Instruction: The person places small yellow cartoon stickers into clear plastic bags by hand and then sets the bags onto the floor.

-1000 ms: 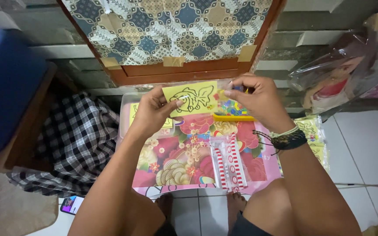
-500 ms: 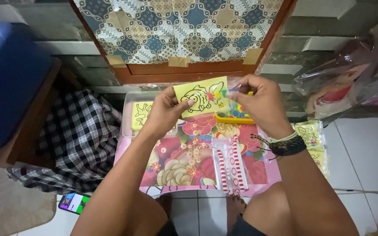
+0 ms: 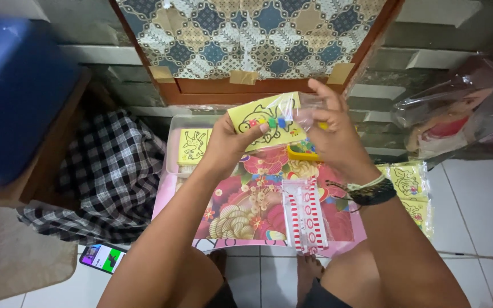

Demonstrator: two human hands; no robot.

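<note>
Up in the left of the frame sits a big blue container (image 3: 15, 94) on a wooden stand, with a black-and-white checked cloth (image 3: 109, 177) spread below it. Centre frame, a pink floral sheet (image 3: 246, 202) covers a low surface, and a red-and-white striped packet (image 3: 306, 214) lies on it near the lower middle. At the right edge, yellow picture cards in plastic (image 3: 409, 185) rest on the tiled floor. A phone (image 3: 102, 258) lies on the floor at lower left. Above the sheet, in the upper middle, the left hand (image 3: 229, 145) pinches a yellow card with a black line drawing (image 3: 261, 120), thumb on its face. The right hand (image 3: 332, 137), fingers partly curled, grips a clear plastic sleeve (image 3: 295, 111) at the card's right end. A yellow tray (image 3: 300, 153) peeks out beneath.
</note>
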